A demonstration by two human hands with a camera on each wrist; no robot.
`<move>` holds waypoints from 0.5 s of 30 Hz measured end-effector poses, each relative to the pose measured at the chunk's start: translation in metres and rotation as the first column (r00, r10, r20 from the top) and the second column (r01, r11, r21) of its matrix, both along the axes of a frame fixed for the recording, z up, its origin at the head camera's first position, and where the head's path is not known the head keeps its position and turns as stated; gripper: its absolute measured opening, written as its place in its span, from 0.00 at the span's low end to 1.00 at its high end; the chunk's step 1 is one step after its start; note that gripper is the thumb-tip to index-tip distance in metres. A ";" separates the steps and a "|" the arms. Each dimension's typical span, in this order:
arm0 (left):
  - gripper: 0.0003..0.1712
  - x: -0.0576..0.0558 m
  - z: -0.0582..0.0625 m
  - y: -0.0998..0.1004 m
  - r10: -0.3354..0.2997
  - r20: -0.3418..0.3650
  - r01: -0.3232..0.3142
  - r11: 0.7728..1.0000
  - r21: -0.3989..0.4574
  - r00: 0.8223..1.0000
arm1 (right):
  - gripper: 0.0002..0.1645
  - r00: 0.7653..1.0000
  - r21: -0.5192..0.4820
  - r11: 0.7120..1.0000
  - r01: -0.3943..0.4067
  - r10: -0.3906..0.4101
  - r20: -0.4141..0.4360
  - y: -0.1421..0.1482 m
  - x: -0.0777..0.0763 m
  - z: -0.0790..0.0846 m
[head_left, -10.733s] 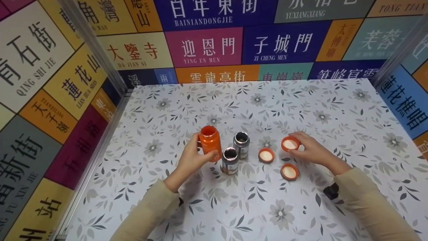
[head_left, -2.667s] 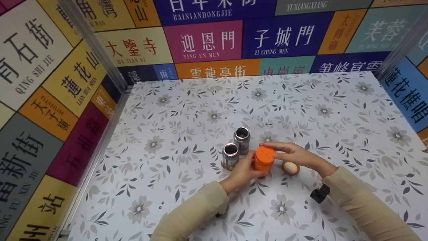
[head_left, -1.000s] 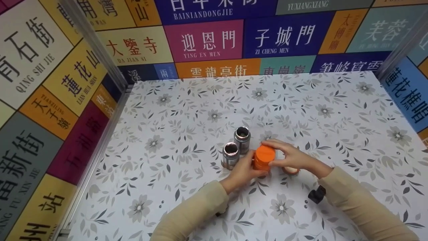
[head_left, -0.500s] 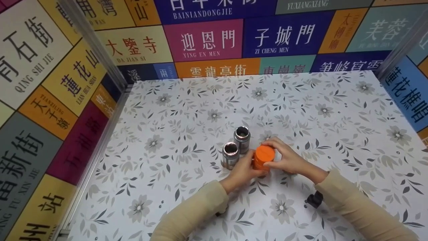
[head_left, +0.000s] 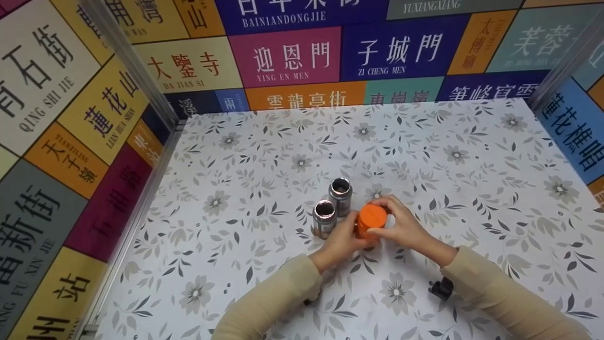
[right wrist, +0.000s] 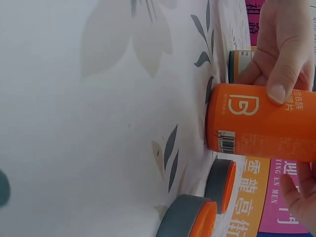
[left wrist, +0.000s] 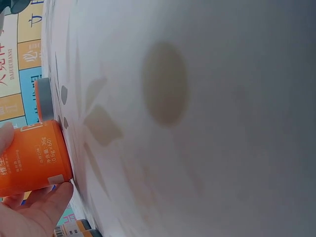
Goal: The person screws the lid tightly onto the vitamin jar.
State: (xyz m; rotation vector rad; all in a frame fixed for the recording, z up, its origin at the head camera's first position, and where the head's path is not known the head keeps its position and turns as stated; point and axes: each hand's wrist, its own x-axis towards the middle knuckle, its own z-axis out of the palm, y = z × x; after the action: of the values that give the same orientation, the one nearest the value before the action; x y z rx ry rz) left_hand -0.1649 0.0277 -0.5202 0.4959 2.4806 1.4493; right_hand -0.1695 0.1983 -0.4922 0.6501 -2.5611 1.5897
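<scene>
An orange bottle stands upright on the table, with an orange screw cap on its top. My left hand grips the bottle's body low down. With thumb and fingers, my right hand holds the cap from the right. Printed lettering and a barcode show on the bottle in the right wrist view. Two silver-grey bottles, a nearer one and a farther one, stand uncapped just left of it. Two grey caps with orange insides, a nearer cap and a farther cap, lie beside the orange bottle.
A white tablecloth with grey flowers and leaves covers the table. Panels with large lettering form a back wall and a left wall. In the head view the grey caps are hidden behind my right hand.
Earlier, the orange bottle and its cap were apart in separate hands; now the cap sits on the bottle, farther right. Over the last second my right hand has turned around the cap, thumb moving left.
</scene>
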 end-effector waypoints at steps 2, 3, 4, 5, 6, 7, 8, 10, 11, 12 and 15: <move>0.31 0.000 0.000 0.000 0.001 0.000 -0.001 1.000 -0.002 1.000 | 0.35 1.000 0.029 0.999 -0.019 0.019 0.012 0.002 0.000 0.001; 0.32 0.000 -0.001 0.001 0.001 0.002 -0.001 1.000 -0.002 1.000 | 0.35 0.999 0.048 0.998 -0.036 0.035 0.014 0.003 0.000 0.002; 0.32 0.001 -0.001 0.001 0.001 0.007 -0.001 1.000 -0.002 1.000 | 0.36 0.998 0.064 0.996 -0.062 0.061 0.011 0.006 -0.001 0.002; 0.32 0.001 -0.001 0.001 0.003 0.012 -0.003 1.000 -0.001 1.000 | 0.37 0.996 0.073 0.993 -0.091 0.091 0.006 0.008 -0.002 0.003; 0.32 0.001 -0.001 0.001 0.005 0.020 -0.005 1.000 0.001 1.000 | 0.38 0.992 0.080 0.989 -0.122 0.123 -0.002 0.011 -0.003 0.004; 0.33 0.001 -0.001 0.001 0.007 0.030 -0.008 1.000 0.006 1.000 | 0.39 0.987 0.083 0.984 -0.160 0.162 -0.012 0.014 -0.004 0.004; 0.33 0.002 -0.001 0.001 0.011 0.042 -0.011 1.000 0.015 0.999 | 0.40 0.979 0.080 0.977 -0.199 0.202 -0.026 0.017 -0.006 0.005; 0.33 0.001 0.000 0.001 0.016 0.062 -0.018 0.999 0.038 0.998 | 0.39 0.956 0.058 0.955 -0.290 0.292 -0.034 0.023 -0.010 0.006; 0.33 0.001 0.000 0.001 0.017 0.072 -0.021 0.999 0.050 0.997 | 0.38 0.942 0.046 0.942 -0.333 0.335 -0.028 0.025 -0.012 0.007; 0.33 0.001 0.000 0.001 0.018 0.081 -0.023 0.998 0.060 0.997 | 0.37 0.928 0.042 0.928 -0.371 0.372 -0.019 0.028 -0.014 0.008; 0.32 0.001 0.000 0.001 0.011 0.080 -0.017 0.997 0.075 0.997 | 0.34 0.891 0.032 0.891 -0.454 0.453 0.025 0.032 -0.017 0.010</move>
State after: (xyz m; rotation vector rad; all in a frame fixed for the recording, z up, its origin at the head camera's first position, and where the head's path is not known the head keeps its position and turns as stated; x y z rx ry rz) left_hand -0.1641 0.0282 -0.5200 0.4266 2.3795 1.5425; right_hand -0.1864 0.2305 -0.4823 1.3278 -2.5838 1.6641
